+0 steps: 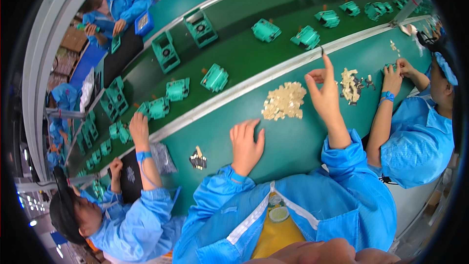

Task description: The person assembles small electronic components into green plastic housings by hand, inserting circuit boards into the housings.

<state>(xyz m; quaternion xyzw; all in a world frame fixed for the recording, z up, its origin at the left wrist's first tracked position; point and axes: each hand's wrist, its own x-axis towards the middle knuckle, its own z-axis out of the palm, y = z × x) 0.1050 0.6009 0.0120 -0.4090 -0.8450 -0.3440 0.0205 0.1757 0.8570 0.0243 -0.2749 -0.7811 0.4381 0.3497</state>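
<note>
My left hand rests on the green worktop with its fingers loosely spread, and nothing shows in it. Raised near the metal rail, my right hand has its index finger stretched out and the other fingers partly bent; I see nothing held. A tiny dark thing shows at that fingertip, too small to name. Between my hands, a little farther off, lies a heap of small cream-coloured pieces. To the left of my left hand is a small cluster of black and cream pieces.
Beyond the metal rail, a green conveyor carries several teal plastic housings. Co-workers sit at my left and right. Another mixed pile lies right of my right hand, and a clear bag lies at the left.
</note>
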